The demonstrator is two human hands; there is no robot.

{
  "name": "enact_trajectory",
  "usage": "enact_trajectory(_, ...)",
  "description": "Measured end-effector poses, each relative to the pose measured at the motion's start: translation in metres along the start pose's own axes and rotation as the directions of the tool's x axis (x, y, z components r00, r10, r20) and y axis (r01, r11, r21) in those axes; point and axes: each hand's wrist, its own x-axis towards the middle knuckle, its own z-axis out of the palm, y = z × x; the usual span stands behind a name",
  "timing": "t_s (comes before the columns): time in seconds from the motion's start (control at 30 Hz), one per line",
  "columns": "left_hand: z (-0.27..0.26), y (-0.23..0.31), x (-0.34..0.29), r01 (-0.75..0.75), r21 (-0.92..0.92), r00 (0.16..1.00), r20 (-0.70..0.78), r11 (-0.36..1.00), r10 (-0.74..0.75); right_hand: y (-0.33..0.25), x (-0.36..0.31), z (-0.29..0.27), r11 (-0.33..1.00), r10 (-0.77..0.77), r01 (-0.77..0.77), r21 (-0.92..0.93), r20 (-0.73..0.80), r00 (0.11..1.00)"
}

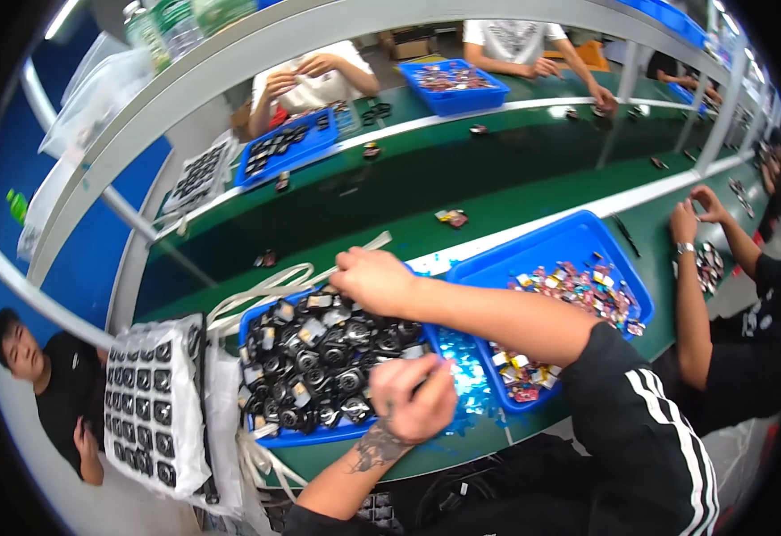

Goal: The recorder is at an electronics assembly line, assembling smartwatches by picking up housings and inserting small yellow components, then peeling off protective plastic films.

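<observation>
While the left hand (413,397) hangs curled over the lower right corner of one blue bin (341,435), the right hand (374,281) is stretched across to that bin's upper edge, its fingers bent downward near a loose pale strap (270,290). The black round parts (308,359) lie heaped inside the bin, jumbled at many angles, some showing silvery or tan patches. Both hands look narrow rather than spread; a dark patch shows among the left fingers, but I cannot tell whether it is a part or shadow, nor whether the right fingertips hold anything. The step in hand appears to be handling pieces at this bin, perhaps picking or sorting. To its right on the green worktop (497,439) sits a second blue bin (542,250) with small pink, yellow and white components (578,286), and shiny blue film (471,366) lies between the two. In my judgement, the next move calls for a light fingertip pinch on a single part, lifting it clear of its neighbours, with both wrists kept away from the rim and the strap.
</observation>
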Motion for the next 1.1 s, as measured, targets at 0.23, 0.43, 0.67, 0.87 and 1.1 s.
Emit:
enact_trajectory(0.23,0.010,-0.004,0.005,0.036,-0.092,0.999,-0.037,0.995,-0.039,-0.003,0.000,-0.005,0.991,-0.078,0.070,0.112,0.062,0.995)
enact_trajectory(0.43,0.004,0.001,0.011,0.066,-0.093,0.995,-0.067,0.993,-0.073,-0.001,-0.007,-0.001,0.995,-0.080,0.083,0.046,-0.068,0.994)
enact_trajectory(0.67,0.000,-0.008,0.015,0.486,-0.872,0.328,0.252,-0.066,-0.910,-0.060,-0.075,-0.096,0.976,-0.194,0.147,-0.159,-0.344,0.919)
enact_trajectory(0.87,0.004,-0.005,0.024,0.575,-0.703,0.270,0.646,-0.419,-0.713,-0.012,-0.138,-0.129,0.981,0.067,-0.004,0.194,-0.319,0.945)
enact_trajectory(1.1,0.006,-0.012,0.014,0.797,-0.553,0.301,0.712,-0.243,-0.634,0.083,-0.181,-0.113,0.713,0.693,-0.695,-0.096,0.247,0.677)
